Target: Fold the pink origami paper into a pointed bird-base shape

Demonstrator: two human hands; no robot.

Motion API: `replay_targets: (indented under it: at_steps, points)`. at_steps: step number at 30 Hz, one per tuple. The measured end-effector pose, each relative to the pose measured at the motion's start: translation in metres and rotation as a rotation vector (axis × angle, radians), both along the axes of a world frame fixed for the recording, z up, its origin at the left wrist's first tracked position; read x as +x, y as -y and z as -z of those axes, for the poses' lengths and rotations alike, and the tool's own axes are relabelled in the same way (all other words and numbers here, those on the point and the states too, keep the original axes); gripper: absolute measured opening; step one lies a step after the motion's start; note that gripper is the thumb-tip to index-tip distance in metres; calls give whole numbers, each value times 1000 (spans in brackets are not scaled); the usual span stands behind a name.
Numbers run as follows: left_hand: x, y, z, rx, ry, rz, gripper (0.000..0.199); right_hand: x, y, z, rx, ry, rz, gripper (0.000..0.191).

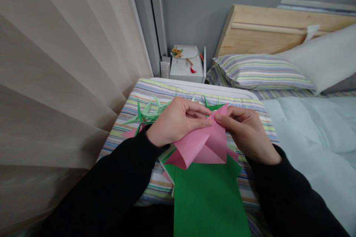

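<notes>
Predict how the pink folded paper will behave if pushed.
The pink folded paper is likely light: the left hand and right hand pinch it. It probably flexes, since its lower edge flares open, though its crease suggests some stiffness.

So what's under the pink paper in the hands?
Under the pink paper, part of a green sheet shows, lying over the striped cloth. What the pink paper covers can't be seen.

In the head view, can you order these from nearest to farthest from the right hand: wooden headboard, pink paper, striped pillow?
1. Pink paper: pinched by the right hand.
2. Striped pillow: ahead, on the bed.
3. Wooden headboard: behind that pillow.
</notes>
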State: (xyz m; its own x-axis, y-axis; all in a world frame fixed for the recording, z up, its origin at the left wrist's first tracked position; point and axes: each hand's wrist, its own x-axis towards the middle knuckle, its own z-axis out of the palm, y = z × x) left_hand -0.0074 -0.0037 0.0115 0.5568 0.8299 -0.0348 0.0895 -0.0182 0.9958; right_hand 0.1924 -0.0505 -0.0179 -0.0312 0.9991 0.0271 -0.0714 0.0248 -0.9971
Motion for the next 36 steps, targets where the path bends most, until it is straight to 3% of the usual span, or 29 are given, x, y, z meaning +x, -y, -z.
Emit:
replay_targets:
  at_steps: [6, 13, 22, 36]
  points:
    - [1, 3, 1, -18, -24, 28, 12, -7, 1, -2, -1, 0, -4, 27]
    - [7, 3, 7, 177, 5, -66, 22, -17, 5, -3, -2, 89, -11, 31]
    - [10, 4, 12, 106, 125, -79, 18, -18, 7, -1, 11, 107, 9, 30]
    - [13, 6, 13, 264, 120, -83, 15, -24, 5, -2, -26, 61, 61, 26]
